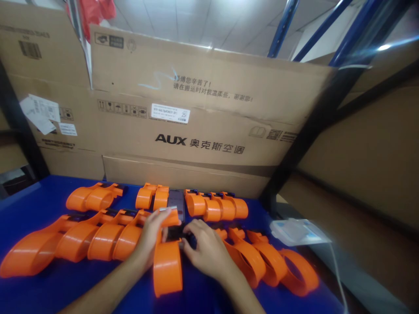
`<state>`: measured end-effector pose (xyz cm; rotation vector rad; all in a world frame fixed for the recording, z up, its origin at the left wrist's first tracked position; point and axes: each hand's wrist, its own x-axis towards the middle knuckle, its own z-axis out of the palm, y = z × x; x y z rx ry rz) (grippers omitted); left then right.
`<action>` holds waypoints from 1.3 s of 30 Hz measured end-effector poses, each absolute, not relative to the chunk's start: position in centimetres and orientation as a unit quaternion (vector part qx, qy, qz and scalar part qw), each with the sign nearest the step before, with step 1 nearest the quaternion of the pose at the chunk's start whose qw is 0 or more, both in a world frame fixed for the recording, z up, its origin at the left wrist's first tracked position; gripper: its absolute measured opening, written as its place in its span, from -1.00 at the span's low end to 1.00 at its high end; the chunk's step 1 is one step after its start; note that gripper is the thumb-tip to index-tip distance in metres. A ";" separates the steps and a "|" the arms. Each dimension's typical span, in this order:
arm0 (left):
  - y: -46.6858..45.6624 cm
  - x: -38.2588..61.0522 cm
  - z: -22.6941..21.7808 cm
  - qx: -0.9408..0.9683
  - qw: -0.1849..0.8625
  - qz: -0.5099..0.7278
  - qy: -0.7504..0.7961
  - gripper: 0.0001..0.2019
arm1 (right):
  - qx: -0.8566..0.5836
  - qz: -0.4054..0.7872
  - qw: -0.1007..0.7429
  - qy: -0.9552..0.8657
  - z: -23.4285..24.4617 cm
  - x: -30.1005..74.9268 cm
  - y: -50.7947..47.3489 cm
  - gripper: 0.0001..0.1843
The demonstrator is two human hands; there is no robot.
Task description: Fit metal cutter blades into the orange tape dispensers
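An orange plastic loop-shaped part [167, 267] lies on the blue table [49, 200] between my hands. My left hand [152, 233] grips its upper end, fingers curled over the top. My right hand [204, 248] pinches a small black piece [175, 234] at that same end. Rows of like orange parts lie to the left [81, 240], to the right [271, 266] and behind [212, 206]. A dark phone [176, 201] lies flat among the back row.
Large AUX cardboard boxes [203, 117] stand as a wall behind the table. A black rack post [314, 126] slants at the right. A clear plastic bag [296, 231] with a white cable lies beyond the table's right edge.
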<state>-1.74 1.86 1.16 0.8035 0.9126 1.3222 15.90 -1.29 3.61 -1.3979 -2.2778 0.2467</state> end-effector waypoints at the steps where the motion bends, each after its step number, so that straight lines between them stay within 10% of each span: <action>1: 1.8 -1.7 1.1 0.359 0.622 0.573 0.396 -0.63 | -0.501 0.090 0.222 -0.832 3.6 15.8 -1.3 -0.88; 9: 1.4 -1.5 0.7 0.413 0.613 0.563 0.369 -0.67 | -0.482 0.085 0.225 -0.843 3.0 15.3 -1.2 -0.87; 23: 0.4 -1.0 0.9 0.531 0.582 0.514 0.340 -0.70 | -0.407 0.375 0.519 -0.651 2.7 15.0 -0.5 -0.74; 39: -0.3 -0.8 1.6 0.495 0.607 0.545 0.300 -0.58 | -0.421 0.311 0.607 -0.598 3.4 15.5 -0.4 -0.73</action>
